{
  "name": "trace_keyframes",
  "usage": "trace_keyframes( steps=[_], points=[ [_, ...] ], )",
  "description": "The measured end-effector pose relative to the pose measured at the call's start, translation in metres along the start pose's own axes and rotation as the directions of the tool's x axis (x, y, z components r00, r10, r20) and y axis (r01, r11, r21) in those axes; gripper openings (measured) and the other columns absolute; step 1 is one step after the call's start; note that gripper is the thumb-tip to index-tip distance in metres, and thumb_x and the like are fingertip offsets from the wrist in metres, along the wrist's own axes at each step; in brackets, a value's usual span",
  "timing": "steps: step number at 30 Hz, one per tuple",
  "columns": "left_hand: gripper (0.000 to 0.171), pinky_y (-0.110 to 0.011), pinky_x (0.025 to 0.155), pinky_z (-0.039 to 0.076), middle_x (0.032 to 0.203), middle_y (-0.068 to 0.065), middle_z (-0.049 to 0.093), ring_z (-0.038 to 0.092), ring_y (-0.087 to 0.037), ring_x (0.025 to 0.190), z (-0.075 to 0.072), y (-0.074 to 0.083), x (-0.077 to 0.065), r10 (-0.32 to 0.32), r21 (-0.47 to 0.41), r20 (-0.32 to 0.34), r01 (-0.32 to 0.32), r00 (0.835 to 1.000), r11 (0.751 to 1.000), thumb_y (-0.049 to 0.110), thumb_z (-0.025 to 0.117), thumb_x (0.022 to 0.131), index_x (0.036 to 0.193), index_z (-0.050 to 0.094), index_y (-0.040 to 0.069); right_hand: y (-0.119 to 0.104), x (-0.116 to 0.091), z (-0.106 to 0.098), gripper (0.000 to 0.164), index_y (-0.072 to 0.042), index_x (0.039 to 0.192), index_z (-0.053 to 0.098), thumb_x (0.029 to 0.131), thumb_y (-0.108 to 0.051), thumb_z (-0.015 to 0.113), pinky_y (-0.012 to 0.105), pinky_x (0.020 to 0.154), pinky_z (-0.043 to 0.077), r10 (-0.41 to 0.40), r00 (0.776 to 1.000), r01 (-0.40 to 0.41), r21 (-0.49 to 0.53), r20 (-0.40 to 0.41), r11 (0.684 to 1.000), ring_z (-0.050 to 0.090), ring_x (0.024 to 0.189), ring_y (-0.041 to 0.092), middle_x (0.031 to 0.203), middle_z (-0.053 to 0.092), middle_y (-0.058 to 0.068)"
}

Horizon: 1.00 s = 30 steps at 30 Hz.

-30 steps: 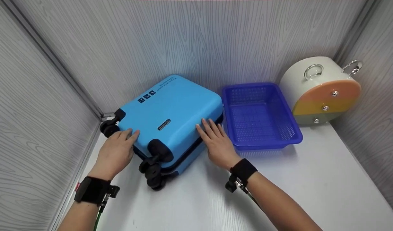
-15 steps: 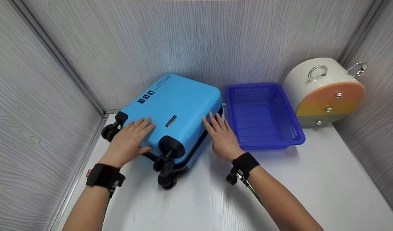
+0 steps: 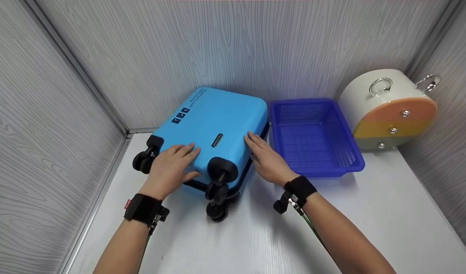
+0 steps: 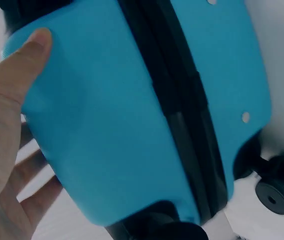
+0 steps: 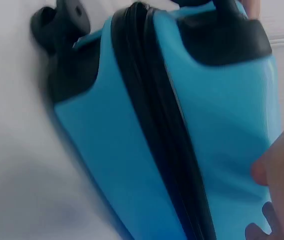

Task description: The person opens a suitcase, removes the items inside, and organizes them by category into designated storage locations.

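Note:
A light blue hard-shell suitcase (image 3: 233, 114) lies flat on the table, its black caster wheels toward me. My left hand (image 3: 170, 167) rests on the wheel end, between two of the wheels. Its fingers lie fairly straight over the top edge; in the left wrist view the thumb (image 4: 37, 47) touches the end face. My right hand (image 3: 269, 160) lies along the suitcase's right long edge, fingers extended and close together, fingertips on the upper shell. The black zipper band (image 5: 156, 120) runs round the side, seen from the right wrist. The suitcase's underside is hidden.
Right beside the suitcase stands a blue perforated plastic basket (image 3: 316, 173). Farther right is a white rounded cabinet (image 3: 396, 118) with orange, yellow and green drawers and silver rings on top. Wood-grain panels (image 3: 233, 49) enclose the white table (image 3: 225, 247) at the back and sides.
The suitcase's wheel end has swung to the right, so the case sits less slanted. My left hand has moved right with it, its fingers now farther onto the top. The right hand shifted slightly.

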<state>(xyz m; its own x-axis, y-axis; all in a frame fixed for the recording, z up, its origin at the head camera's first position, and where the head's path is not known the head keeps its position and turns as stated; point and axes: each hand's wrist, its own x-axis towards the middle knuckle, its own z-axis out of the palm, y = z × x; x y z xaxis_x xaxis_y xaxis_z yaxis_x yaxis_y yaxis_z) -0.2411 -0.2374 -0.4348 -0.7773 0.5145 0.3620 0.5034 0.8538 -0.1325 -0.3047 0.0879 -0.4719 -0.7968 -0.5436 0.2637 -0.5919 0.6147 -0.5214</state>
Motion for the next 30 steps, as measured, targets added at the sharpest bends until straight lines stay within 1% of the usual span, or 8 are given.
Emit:
trace_keyframes(
  steps=[5, 9, 14, 19, 23, 26, 28, 30],
  points=[
    [0.073, -0.052, 0.098, 0.05, 0.143, -0.012, 0.059, 0.056, -0.035, 0.126, 0.003, 0.023, 0.015, -0.059, 0.026, -0.03, 0.06, 0.998, 0.998, 0.052, 0.079, 0.086, 0.144, 0.06, 0.013, 0.003, -0.003, -0.005, 0.053, -0.011, 0.163, 0.028, 0.112, -0.021, 0.041, 0.046, 0.123, 0.02, -0.016, 1.0, 0.019, 0.124, -0.027, 0.992, 0.016, 0.155, 0.029, 0.17, 0.018, 0.008],
    [0.073, -0.052, 0.093, 0.051, 0.138, -0.013, 0.062, 0.058, -0.035, 0.121, 0.01, 0.039, 0.027, -0.073, 0.05, -0.087, 0.077, 0.994, 0.996, 0.055, 0.078, 0.085, 0.141, 0.063, 0.012, 0.003, -0.004, -0.013, 0.055, -0.015, 0.162, 0.031, 0.113, -0.038, 0.038, 0.05, 0.124, 0.015, -0.026, 1.0, 0.025, 0.156, 0.0, 0.988, 0.011, 0.156, 0.025, 0.17, 0.018, 0.004],
    [0.072, -0.051, 0.093, 0.05, 0.134, -0.013, 0.063, 0.058, -0.035, 0.117, 0.02, 0.057, 0.041, -0.101, 0.061, -0.125, 0.109, 0.987, 0.992, 0.059, 0.076, 0.085, 0.139, 0.064, 0.012, 0.0, 0.001, -0.022, 0.063, -0.02, 0.162, 0.033, 0.108, -0.053, 0.041, 0.052, 0.124, 0.013, -0.029, 0.998, 0.02, 0.134, 0.062, 0.991, 0.005, 0.157, 0.019, 0.17, 0.019, -0.001],
    [0.073, -0.05, 0.094, 0.049, 0.134, -0.012, 0.062, 0.057, -0.034, 0.117, 0.03, 0.074, 0.051, -0.149, 0.081, -0.134, 0.161, 0.98, 0.984, 0.062, 0.071, 0.088, 0.141, 0.062, 0.013, -0.001, 0.007, -0.032, 0.069, -0.021, 0.161, 0.035, 0.103, -0.054, 0.053, 0.054, 0.123, 0.015, -0.025, 0.993, 0.016, 0.075, 0.119, 0.997, 0.003, 0.157, 0.02, 0.169, 0.02, -0.001],
    [0.075, -0.049, 0.1, 0.047, 0.141, -0.013, 0.059, 0.055, -0.033, 0.122, 0.039, 0.083, 0.052, -0.185, 0.077, -0.151, 0.198, 0.971, 0.977, 0.062, 0.068, 0.091, 0.146, 0.058, 0.013, 0.002, 0.012, -0.038, 0.066, -0.02, 0.161, 0.035, 0.104, -0.046, 0.056, 0.053, 0.123, 0.016, -0.017, 0.991, 0.01, 0.052, 0.135, 0.999, 0.005, 0.157, 0.021, 0.169, 0.021, 0.0],
    [0.071, -0.048, 0.106, 0.043, 0.143, -0.014, 0.056, 0.053, -0.033, 0.126, 0.047, 0.088, 0.047, -0.195, 0.03, -0.209, 0.205, 0.958, 0.978, 0.056, 0.071, 0.092, 0.147, 0.056, 0.012, 0.005, 0.013, -0.038, 0.063, -0.02, 0.161, 0.033, 0.107, -0.043, 0.053, 0.052, 0.124, 0.015, -0.025, 0.988, 0.018, 0.049, 0.152, 0.999, 0.004, 0.157, 0.02, 0.169, 0.019, 0.0],
    [0.061, -0.046, 0.106, 0.043, 0.139, -0.013, 0.057, 0.052, -0.032, 0.124, 0.053, 0.092, 0.042, -0.177, -0.018, -0.276, 0.179, 0.945, 0.984, 0.045, 0.073, 0.094, 0.141, 0.059, 0.009, 0.008, 0.013, -0.037, 0.061, -0.02, 0.162, 0.032, 0.108, -0.041, 0.052, 0.051, 0.124, 0.016, -0.033, 0.987, 0.025, 0.054, 0.157, 0.998, 0.003, 0.157, 0.02, 0.169, 0.018, 0.0],
    [0.044, -0.044, 0.103, 0.044, 0.131, -0.011, 0.059, 0.054, -0.03, 0.118, 0.06, 0.099, 0.035, -0.138, -0.057, -0.339, 0.126, 0.931, 0.99, 0.034, 0.072, 0.096, 0.13, 0.063, 0.009, 0.009, 0.013, -0.037, 0.061, -0.02, 0.162, 0.032, 0.108, -0.041, 0.052, 0.05, 0.124, 0.016, -0.041, 0.986, 0.032, 0.061, 0.159, 0.998, 0.003, 0.157, 0.02, 0.169, 0.018, -0.001]
  ],
)
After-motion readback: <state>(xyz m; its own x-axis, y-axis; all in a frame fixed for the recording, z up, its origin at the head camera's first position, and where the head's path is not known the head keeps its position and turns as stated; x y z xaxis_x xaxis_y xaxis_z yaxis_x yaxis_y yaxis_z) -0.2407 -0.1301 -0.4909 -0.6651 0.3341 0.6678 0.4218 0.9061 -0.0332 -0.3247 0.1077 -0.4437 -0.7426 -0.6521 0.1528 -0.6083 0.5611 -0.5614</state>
